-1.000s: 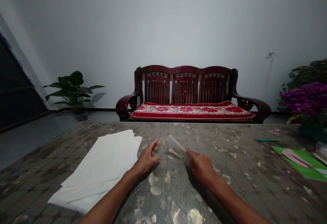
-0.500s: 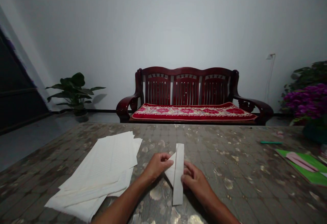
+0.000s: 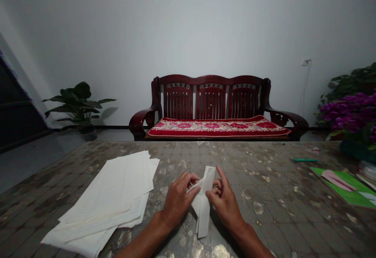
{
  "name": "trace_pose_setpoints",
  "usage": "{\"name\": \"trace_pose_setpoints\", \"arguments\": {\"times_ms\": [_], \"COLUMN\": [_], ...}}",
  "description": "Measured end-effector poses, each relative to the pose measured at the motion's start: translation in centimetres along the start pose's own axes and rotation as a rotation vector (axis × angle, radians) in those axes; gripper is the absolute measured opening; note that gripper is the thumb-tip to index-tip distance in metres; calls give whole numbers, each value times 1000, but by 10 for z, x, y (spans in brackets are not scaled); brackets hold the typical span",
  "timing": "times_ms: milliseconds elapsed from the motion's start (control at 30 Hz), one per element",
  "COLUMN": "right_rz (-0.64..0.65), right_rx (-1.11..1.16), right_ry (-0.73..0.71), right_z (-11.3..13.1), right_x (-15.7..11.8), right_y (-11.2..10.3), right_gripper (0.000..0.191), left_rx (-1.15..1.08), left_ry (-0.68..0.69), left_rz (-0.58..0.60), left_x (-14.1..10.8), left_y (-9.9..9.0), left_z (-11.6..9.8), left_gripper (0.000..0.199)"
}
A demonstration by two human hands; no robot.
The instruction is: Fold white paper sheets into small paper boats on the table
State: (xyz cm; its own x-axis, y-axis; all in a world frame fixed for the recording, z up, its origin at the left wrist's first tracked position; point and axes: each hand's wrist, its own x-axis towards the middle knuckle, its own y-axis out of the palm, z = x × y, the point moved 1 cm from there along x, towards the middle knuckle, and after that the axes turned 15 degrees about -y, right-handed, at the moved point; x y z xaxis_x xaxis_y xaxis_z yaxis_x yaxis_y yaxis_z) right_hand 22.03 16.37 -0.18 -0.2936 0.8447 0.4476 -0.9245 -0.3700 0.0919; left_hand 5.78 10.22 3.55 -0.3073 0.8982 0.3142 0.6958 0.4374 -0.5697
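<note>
A white folded paper, long and narrow with a triangular flap on its left, is held just over the patterned table between my two hands. My left hand pinches the flap at the left, thumb on top and fingers behind. On the other side, my right hand grips the strip's right edge with the thumb in front; its index finger is stretched up along the top end. The strip bends a little near its middle, where the thumbs press. Parts of the fingers are hidden behind the paper.
A loose stack of white sheets lies left on the table. To the right are a green pen, a green sheet with a pink piece and purple flowers. Behind the table stands a wooden bench.
The strip has gone from straight to slightly bent and its top leans right. My right index finger has lifted up along the paper. The left hand has turned and closed in on the flap.
</note>
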Motion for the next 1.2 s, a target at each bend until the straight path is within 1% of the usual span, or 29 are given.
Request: {"name": "trace_pose_setpoints", "arguments": {"times_ms": [100,200,300,400,533,667,733,767,833,900,967,1033,1100,1133,1200], "right_rz": [-22,-35,-24,-21,-30,-35,-50,-56,-68,-87,-108,-97,-23,33,151], "right_rx": [-7,-24,-16,24,16,-26,-46,-69,-147,-240,-296,-325,-353,-370,-403], "right_ry": [-33,-67,-83,-73,-53,-36,-30,-33,-61,-110,-197,-324,-436,-466,-479], "right_z": [1,2,4,8,11,8,6,5,6,10,16,19,16,12,1], "right_x": [1,0,-2,-4,-6,-5,-1,3,11,19,24,24,21,19,14], "right_y": [-5,-7,-6,-4,-1,-1,-3,-4,-8,-11,-13,-14,-15,-16,-17], "right_gripper": [83,78,80,83,78,73,66,60,42,28,21,15,16,18,25], "left_rx": [-17,-21,6,36,33,-23,-32,-19,58,202,360,478,534,542,538], "left_ry": [-12,-28,-30,-37,-53,-142,-163,-147,-37,148,331,462,546,581,640], "left_rz": [34,87,148,184,198,227,248,249,219,143,53,-20,-75,-103,-153], "left_x": [4,7,8,10,12,17,22,25,32,38,41,41,38,35,28], "left_y": [-4,-10,-16,-20,-18,-9,-8,-9,-15,-24,-30,-32,-26,-21,-9], "left_z": [-7,-17,-26,-30,-27,-16,-12,-11,-16,-26,-36,-37,-27,-19,1], "left_gripper": [4,7,13,13,11,9,8,8,11,17,25,32,34,33,30]}}
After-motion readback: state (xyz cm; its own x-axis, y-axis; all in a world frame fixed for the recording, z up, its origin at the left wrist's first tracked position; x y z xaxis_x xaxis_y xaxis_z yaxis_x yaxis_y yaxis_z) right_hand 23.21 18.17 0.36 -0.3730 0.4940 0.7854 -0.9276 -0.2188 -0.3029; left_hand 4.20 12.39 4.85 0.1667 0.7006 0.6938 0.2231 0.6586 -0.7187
